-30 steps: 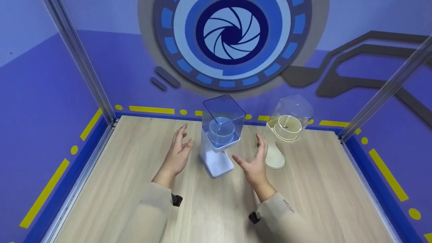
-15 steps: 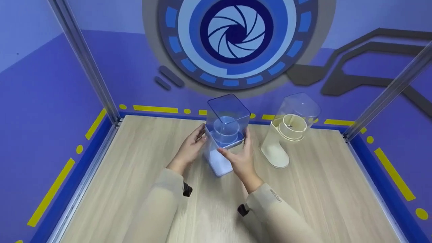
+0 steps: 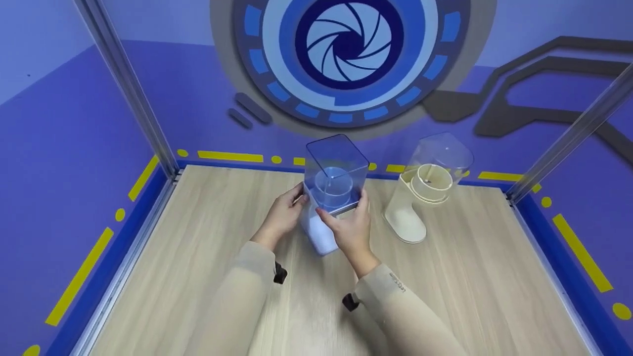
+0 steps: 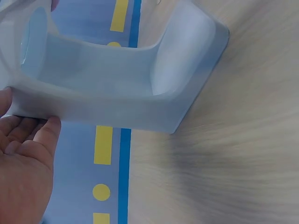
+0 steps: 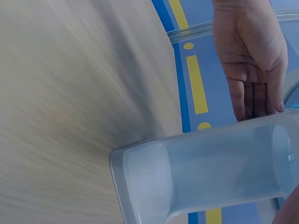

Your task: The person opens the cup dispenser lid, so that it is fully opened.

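A pale blue dispenser (image 3: pixel 321 232) with a flat foot stands upright on the table, a clear square hopper (image 3: pixel 336 153) on top with a round cup inside. My left hand (image 3: pixel 284 215) holds its left side just under the hopper, thumb in front; in the left wrist view, the fingertips (image 4: pixel 51 123) meet the side edge. My right hand (image 3: pixel 353 225) grips the right front corner, its thumb lying across the front and its fingers along the right side. In the right wrist view, the left hand (image 5: pixel 254 60) reaches the dispenser's far side.
A cream dispenser (image 3: pixel 408 222) with a rounded foot and a clear hopper stands to the right. The wooden table (image 3: pixel 198 277) is bounded by blue printed walls (image 3: pixel 89 138) and metal posts (image 3: pixel 131 94).
Both hands have closed in from either side, from apart and spread to contact with the blue dispenser. It stays in place; the view has shifted slightly.
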`<act>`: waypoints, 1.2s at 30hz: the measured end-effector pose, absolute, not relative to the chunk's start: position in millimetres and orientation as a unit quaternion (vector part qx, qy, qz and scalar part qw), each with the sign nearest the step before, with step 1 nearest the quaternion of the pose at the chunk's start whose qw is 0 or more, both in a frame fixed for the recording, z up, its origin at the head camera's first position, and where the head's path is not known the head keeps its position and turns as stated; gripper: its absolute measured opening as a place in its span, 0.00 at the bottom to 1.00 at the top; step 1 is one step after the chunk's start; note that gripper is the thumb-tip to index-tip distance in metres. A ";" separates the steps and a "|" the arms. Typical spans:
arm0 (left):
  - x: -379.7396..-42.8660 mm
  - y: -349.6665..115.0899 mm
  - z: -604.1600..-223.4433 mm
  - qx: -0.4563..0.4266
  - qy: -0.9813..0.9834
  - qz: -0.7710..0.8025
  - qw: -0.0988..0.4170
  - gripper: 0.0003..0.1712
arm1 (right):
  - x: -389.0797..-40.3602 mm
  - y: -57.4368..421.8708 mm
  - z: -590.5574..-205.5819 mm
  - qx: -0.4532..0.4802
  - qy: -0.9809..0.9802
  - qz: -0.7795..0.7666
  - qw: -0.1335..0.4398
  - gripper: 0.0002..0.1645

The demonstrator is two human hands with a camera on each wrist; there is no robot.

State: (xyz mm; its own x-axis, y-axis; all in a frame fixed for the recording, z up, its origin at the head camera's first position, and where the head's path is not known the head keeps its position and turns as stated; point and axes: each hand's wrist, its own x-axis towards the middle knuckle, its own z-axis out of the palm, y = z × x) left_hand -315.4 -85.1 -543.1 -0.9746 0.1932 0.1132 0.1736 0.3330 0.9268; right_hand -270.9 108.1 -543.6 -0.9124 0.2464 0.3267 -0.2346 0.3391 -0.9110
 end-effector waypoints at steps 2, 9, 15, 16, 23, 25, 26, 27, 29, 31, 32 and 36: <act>-314.9 -84.8 -542.0 0.110 0.816 0.567 0.005 0.32 | -272.2 109.6 -542.7 -0.001 -0.795 0.568 0.211 0.73; -306.8 -84.3 -544.7 0.094 0.807 0.583 0.001 0.31 | -272.1 119.7 -541.5 0.008 -0.807 0.560 0.184 0.72; -295.3 -85.0 -549.5 0.074 0.803 0.590 -0.019 0.28 | -270.3 131.5 -540.7 0.044 -0.795 0.585 0.155 0.70; -293.8 -84.7 -549.6 0.072 0.802 0.592 -0.023 0.28 | -270.5 133.5 -540.3 0.050 -0.792 0.589 0.151 0.69; -284.6 -81.7 -549.7 0.065 0.796 0.601 -0.045 0.27 | -273.4 146.7 -537.8 0.082 -0.778 0.611 0.122 0.68; -281.6 -81.8 -550.3 0.064 0.800 0.594 -0.051 0.26 | -274.2 150.5 -538.7 0.091 -0.775 0.615 0.115 0.68; -280.1 -81.7 -550.3 0.064 0.803 0.590 -0.052 0.26 | -274.9 152.4 -539.3 0.096 -0.774 0.616 0.111 0.68; -278.6 -81.7 -550.1 0.064 0.805 0.587 -0.054 0.26 | -275.4 154.3 -539.6 0.101 -0.772 0.618 0.108 0.68; -275.9 -82.1 -549.7 0.068 0.811 0.579 -0.058 0.25 | -277.1 157.9 -540.2 0.112 -0.767 0.624 0.101 0.67; -273.0 -82.2 -548.4 0.069 0.815 0.572 -0.061 0.25 | -278.5 161.5 -540.5 0.124 -0.763 0.627 0.094 0.63; -271.5 -82.3 -547.7 0.069 0.817 0.570 -0.061 0.25 | -278.9 163.2 -540.1 0.129 -0.761 0.630 0.088 0.61; -265.6 -83.4 -546.7 0.068 0.822 0.562 -0.059 0.24 | -279.3 169.8 -539.5 0.140 -0.754 0.638 0.064 0.56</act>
